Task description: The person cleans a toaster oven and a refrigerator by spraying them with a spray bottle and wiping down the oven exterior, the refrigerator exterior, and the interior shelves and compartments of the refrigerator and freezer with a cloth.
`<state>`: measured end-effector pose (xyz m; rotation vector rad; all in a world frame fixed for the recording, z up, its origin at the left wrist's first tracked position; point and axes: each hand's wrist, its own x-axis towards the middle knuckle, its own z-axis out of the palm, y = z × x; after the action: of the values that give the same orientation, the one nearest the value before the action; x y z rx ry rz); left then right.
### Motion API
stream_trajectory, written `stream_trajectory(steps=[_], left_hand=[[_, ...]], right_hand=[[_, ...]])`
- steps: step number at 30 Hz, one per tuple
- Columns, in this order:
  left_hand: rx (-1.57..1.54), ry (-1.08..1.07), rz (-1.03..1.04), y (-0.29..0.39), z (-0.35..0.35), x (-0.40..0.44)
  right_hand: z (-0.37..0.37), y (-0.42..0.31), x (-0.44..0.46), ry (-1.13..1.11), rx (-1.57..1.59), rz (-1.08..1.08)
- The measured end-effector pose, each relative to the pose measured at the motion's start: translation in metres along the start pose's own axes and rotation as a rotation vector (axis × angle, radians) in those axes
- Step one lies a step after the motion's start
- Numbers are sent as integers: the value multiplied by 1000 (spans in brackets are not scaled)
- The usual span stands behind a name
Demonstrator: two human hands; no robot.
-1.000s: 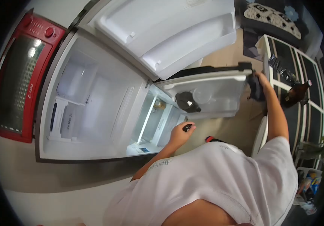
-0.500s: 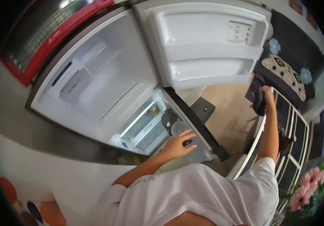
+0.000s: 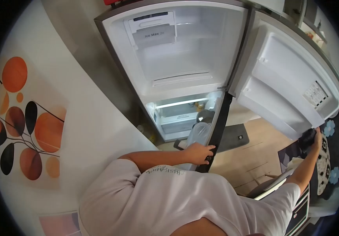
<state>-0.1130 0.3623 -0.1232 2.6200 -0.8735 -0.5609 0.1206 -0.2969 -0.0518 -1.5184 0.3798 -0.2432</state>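
My left hand is at the edge of the lower refrigerator door, its fingers bent over the dark edge. A small black item shows by the fingertips; its kind is unclear. Close beside this hand, a clear plastic container and a dark round-topped container stand in the door's inner side. My right hand is closed round a bunched black cloth, near the lower corner of the open freezer door. Whether the cloth touches that door I cannot tell.
The freezer compartment stands open, with an ice maker unit at its upper left. Below it, the fridge compartment is partly open. A grey mat lies on the floor. A dark sofa is at right.
The view has turned right and the refrigerator sits more centrally. My left hand has gone from spread fingers to the lower door's edge. My right hand has brought the black cloth near the freezer door.
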Motion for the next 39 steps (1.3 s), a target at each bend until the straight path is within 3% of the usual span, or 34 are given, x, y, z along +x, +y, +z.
stream_trajectory(steps=[4,7,11,13,15,16,18,20,22,23,24,25,29,31,33,34,37,39], left_hand=[[63,49,34,-6,-2,6],[134,34,19,-6,-8,11],[206,-17,-64,-9,-15,7],[65,148,-143,-20,-16,0],[-40,427,-276,-40,-11,0],[-35,321,-402,-50,-12,1],[-61,281,-437,-75,-9,6],[-87,196,-478,-75,-30,3],[0,213,-530,-88,-38,13],[38,229,-553,-93,-42,17],[1,263,-593,-89,-57,15],[30,359,-588,-92,-23,10],[90,521,-616,-111,-11,16],[127,567,-645,-120,-10,19],[162,612,-682,-127,-12,24],[188,595,-705,-131,-14,25],[274,568,-743,-143,-14,24],[362,532,-781,-153,-9,30]], right_hand=[[-5,0,-12,13,-185,-63],[-33,25,-9,28,-438,-354],[-38,14,-71,139,-483,-405],[-18,15,-115,192,-504,-423],[31,28,-177,722,-711,-689],[88,26,-233,877,-631,-851],[152,87,-278,469,-126,-1092],[281,62,-336,53,-177,-1122],[378,46,-341,-111,-312,-895],[427,25,-333,-214,-111,-597],[474,16,-308,-290,18,-559],[502,40,-293,-268,-102,-807],[642,-59,-202,-155,-158,-959],[696,-85,-137,47,-239,-1147],[738,-70,-59,-95,-537,-1037],[744,-75,-60,-162,-686,-975],[755,-61,-93,-67,-669,-1051],[761,-50,-121,-103,-595,-1204]])
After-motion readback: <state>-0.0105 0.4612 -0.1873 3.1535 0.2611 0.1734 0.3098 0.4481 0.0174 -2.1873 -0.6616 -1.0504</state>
